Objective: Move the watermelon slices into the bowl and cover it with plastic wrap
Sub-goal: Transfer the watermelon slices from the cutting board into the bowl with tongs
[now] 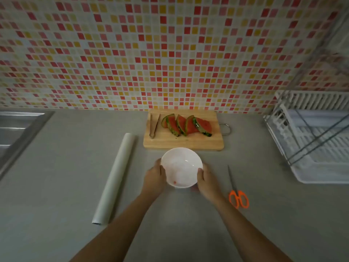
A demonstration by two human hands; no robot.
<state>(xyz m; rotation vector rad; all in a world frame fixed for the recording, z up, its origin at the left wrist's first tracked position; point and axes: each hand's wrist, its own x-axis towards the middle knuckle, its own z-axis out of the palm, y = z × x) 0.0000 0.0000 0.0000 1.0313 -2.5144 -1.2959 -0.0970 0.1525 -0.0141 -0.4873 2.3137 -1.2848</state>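
Observation:
A white bowl sits on the grey counter just in front of a wooden cutting board. My left hand grips its left side and my right hand grips its right side. The bowl holds only a small red speck near its front rim. Several watermelon slices with green rind lie in a row on the board. Metal tongs rest on the board's left part. A long roll of plastic wrap lies on the counter to the left of the bowl.
Orange-handled scissors lie right of the bowl. A white dish rack stands at the right edge. A steel sink is at the far left. A mosaic-tiled wall rises behind the board.

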